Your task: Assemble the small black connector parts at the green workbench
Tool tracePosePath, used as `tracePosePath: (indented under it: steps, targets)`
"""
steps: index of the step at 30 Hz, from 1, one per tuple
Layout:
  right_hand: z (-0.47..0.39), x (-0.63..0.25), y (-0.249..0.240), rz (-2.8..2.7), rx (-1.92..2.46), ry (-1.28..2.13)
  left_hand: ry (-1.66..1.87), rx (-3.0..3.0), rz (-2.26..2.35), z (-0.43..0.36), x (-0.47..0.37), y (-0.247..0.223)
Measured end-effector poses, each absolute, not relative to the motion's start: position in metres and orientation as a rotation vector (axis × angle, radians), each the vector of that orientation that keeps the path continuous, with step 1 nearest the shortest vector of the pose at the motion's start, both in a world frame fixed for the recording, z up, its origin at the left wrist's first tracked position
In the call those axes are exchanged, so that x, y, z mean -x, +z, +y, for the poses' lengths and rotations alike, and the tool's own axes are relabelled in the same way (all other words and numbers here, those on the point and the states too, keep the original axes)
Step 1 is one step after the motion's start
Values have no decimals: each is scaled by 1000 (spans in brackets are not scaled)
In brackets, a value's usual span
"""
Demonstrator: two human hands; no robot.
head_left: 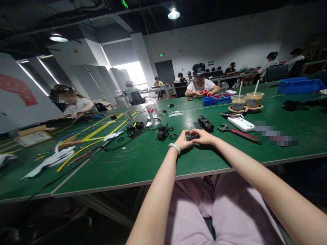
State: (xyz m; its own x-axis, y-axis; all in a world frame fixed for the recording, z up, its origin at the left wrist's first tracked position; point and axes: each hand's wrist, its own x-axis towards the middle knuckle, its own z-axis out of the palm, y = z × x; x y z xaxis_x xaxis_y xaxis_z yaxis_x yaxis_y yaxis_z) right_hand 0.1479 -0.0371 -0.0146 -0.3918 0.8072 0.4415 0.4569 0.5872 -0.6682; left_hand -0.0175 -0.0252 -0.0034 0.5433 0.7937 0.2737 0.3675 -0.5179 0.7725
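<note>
Both my hands meet over the green table [153,166], around a small black part [189,137]. My left hand [182,141], with a pale bangle at its wrist, has its fingers closed on the part's left side. From the right, my right hand [203,136] pinches the same part between thumb and fingers. Just behind my hands lies a black device [205,124]. To their left are another black device [162,132] and a black ring [173,136].
Red-handled pliers [240,133], a white power bank [240,124] and two drinks in a carrier [247,109] stand to the right. A bottle [152,111], cables and white gloves [51,161] are left. A person works across the table beside blue trays [217,100].
</note>
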Motion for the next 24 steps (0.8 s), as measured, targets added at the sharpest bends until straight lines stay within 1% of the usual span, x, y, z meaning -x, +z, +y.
tracePosePath:
  steps: [24]
  targets:
    - [-38, -148, -15, -2035, 996, 622, 802, -2141, 937, -19, 19, -8]
